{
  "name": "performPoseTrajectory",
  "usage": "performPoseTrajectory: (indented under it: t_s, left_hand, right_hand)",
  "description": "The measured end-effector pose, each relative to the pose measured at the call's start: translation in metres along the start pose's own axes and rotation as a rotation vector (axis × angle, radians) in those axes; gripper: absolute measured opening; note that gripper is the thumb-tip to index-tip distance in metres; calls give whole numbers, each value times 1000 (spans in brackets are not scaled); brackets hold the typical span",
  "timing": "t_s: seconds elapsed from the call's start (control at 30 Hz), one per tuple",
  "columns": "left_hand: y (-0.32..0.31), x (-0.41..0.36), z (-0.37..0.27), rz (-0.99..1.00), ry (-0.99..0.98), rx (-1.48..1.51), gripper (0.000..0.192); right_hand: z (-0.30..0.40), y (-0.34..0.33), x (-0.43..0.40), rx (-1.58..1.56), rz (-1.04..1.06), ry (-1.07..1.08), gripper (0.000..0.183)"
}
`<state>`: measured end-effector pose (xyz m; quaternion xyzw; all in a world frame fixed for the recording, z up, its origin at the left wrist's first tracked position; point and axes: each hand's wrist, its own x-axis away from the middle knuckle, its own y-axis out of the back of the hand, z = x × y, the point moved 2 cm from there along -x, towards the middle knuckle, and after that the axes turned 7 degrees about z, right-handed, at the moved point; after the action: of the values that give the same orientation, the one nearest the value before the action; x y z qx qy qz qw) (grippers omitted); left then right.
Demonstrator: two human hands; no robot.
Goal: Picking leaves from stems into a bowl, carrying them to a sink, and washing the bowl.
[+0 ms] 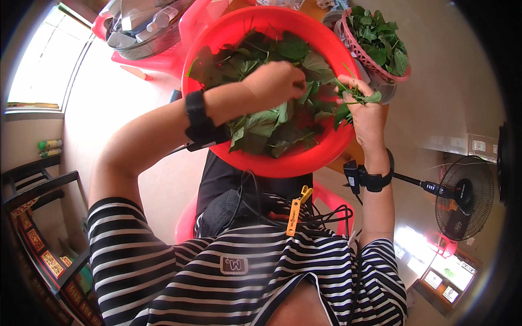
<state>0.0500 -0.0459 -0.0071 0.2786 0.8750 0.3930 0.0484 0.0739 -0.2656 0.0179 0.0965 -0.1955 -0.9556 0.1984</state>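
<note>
A wide red plastic basin rests at my lap, holding a loose heap of green leaves with thin stems. My left hand hovers over the middle of the heap, fingers curled downward and slightly blurred. Whether anything sits between those fingertips is hidden. At the basin's right rim, my right hand grips a small bunch of leafy green stems. Some leaves of this bunch hang below the palm, and a stem pokes up past the fingers. Black straps with small devices circle both wrists.
A pink basket of similar leaves stands at the upper right. On a pink plastic chair at upper left, a round metal tin holds bottles and boxes. A fan stands right. Black cables cross my lap near a yellow clip.
</note>
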Motion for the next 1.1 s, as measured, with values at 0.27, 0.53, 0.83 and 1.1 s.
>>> performPoseTrajectory:
  t_s: [0.27,0.53,0.83,1.1]
  left_hand:
    - [38,15,23,-87,111,776,27]
    - [13,22,30,-52,171,1051,30]
    - [0,30,44,-91,196,852,31]
    - [2,28,26,-529,-150,-15,38]
  right_hand:
    - [20,-18,-1,12,7,-153,23]
    - [37,-50,4,280,245,193,26]
    - [15,-36,-1,48,107,-51,17]
    - [32,-36,3,-187,235,-248,10]
